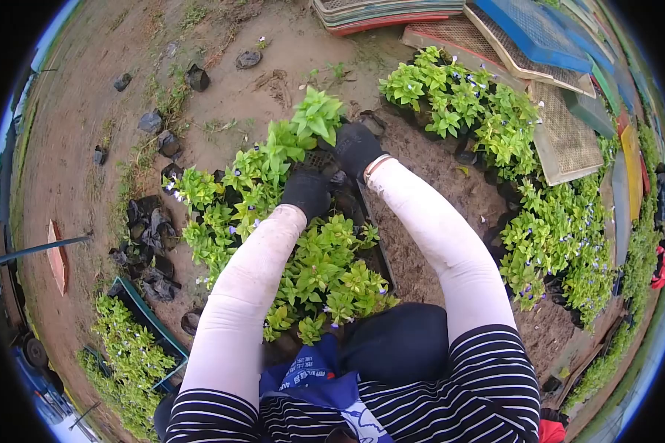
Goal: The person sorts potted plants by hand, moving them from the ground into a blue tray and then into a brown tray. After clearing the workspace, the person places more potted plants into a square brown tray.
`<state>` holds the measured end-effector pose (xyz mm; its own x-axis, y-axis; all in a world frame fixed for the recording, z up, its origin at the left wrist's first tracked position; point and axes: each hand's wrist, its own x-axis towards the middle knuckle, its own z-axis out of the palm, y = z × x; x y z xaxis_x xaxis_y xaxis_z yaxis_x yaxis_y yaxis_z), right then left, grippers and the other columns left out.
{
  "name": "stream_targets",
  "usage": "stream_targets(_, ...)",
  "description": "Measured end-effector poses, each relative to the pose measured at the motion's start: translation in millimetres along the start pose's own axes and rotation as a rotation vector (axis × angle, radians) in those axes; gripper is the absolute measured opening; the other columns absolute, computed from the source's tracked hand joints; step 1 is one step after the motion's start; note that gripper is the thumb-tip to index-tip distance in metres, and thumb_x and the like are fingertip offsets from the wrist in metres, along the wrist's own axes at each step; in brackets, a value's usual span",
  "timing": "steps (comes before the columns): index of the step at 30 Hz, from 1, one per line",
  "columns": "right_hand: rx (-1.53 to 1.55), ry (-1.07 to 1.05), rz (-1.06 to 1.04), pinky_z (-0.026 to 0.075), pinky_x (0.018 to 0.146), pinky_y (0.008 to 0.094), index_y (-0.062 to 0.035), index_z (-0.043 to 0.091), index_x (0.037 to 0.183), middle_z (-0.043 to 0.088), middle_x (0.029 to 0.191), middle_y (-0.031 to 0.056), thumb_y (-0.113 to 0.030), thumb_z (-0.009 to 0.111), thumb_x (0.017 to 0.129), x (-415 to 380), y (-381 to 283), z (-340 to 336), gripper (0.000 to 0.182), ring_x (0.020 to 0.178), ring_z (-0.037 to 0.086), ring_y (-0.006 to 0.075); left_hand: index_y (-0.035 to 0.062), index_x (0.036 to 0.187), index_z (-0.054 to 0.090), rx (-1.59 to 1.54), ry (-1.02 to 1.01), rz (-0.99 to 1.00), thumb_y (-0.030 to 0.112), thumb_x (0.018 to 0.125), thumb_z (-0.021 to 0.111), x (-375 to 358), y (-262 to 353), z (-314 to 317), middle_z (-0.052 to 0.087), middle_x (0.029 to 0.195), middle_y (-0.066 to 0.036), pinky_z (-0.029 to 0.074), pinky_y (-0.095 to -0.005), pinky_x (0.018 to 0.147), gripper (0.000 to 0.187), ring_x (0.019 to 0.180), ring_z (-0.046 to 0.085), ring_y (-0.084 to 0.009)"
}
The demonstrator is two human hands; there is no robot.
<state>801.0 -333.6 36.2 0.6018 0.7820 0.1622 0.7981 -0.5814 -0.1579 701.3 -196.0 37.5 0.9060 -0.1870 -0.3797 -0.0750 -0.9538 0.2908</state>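
My right hand (357,150), in a black glove, is closed at the base of a leafy green seedling (318,117), whose pot is hidden behind the fingers. Just below and to the left, my left hand (307,193), also gloved, is curled among the plants; whatever its fingers grip is out of sight. Around it stand bright green seedlings with small blue-violet flowers (247,181), and more of them (329,266) grow close to my knees. Between and below my hands, part of a dark tray (380,244) shows along its right edge.
Flowering plants (554,229) line the right side. Stacked plastic trays, one of them blue (528,33), lie at the upper right. Crumpled black nursery bags (154,229) are scattered on the muddy ground at left. A green crate (151,325) with plants sits at lower left.
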Motion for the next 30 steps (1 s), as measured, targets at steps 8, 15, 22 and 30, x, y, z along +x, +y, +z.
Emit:
stream_targets(8,0.161,-0.415,0.008,0.051,0.073,0.0418,-0.0182,0.068,0.089,0.068,0.091,0.0105,-0.035,0.062,0.070,26.2,-18.7,77.5,0.026,0.086,0.065,0.0301,0.0123,0.124,0.052,-0.056,0.119,0.464,0.022,0.078,0.065,-106.1,-18.5,-60.3,0.053,0.118,-0.016,0.042,-0.0446,0.091,0.048,0.106,0.053,-0.0341)
stream_targets(15,0.685,0.203,0.244,0.043,0.089,0.0356,-0.0017,0.054,0.111,0.056,0.108,0.0134,-0.003,0.059,0.075,-25.7,-33.0,23.8,0.036,0.103,0.054,0.0257,0.0078,0.111,0.061,-0.254,0.386,-0.581,0.026,0.082,0.057,-255.4,-198.0,-46.3,0.064,0.102,-0.021,0.047,-0.0413,0.085,0.034,0.094,0.062,-0.0336)
stream_targets(22,1.104,-0.280,0.834,0.047,0.061,0.0330,-0.0022,0.056,0.083,0.060,0.071,0.0124,-0.015,0.069,0.071,-154.4,43.7,145.2,0.021,0.065,0.058,0.0176,0.0033,0.113,0.059,-0.987,0.142,-0.550,0.019,0.075,0.061,-238.7,-244.0,128.5,0.066,0.099,-0.017,0.047,-0.0345,0.082,0.041,0.092,0.063,-0.0247)
stream_targets(30,0.548,-0.250,0.825,0.045,0.055,0.0361,-0.0032,0.054,0.063,0.057,0.059,0.0103,-0.023,0.071,0.064,-122.5,-33.7,60.1,0.026,0.055,0.055,0.0202,-0.0007,0.112,0.055,-0.876,-0.086,-0.643,0.027,0.078,0.068,-261.6,-219.3,46.1,0.063,0.090,-0.010,0.046,-0.0297,0.064,0.046,0.074,0.057,-0.0145)
